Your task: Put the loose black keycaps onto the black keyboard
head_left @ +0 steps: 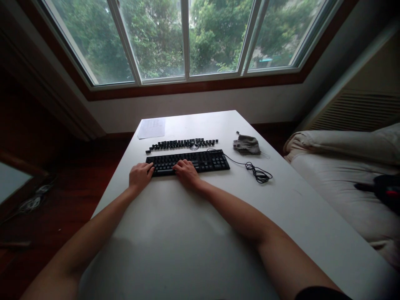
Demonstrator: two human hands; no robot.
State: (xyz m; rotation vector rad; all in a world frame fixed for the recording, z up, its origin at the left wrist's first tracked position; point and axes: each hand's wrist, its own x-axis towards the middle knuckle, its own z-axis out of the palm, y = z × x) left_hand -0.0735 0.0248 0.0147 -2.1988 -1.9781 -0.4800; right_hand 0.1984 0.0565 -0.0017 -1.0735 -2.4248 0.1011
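Note:
A black keyboard [206,161] lies crosswise on the white table. At its left end, my left hand [140,176] is closed on the front corner, with fingertips on the edge. My right hand [188,174] rests over the front middle of the keyboard, fingers bent down among the keys. Whatever those fingertips pinch, if anything, is too small to make out. Behind the keyboard, loose black keycaps [178,144] stand in uneven rows. A small round, shiny, clear-looking item [194,147] sits at the front of these rows.
A grey cloth [246,145] lies at the right, near the coiled keyboard cable [259,173]. A paper sheet [152,128] is at the table's far left corner. Beside the right table edge stands a pale sofa [328,175]. Windows [187,41] rise beyond the table.

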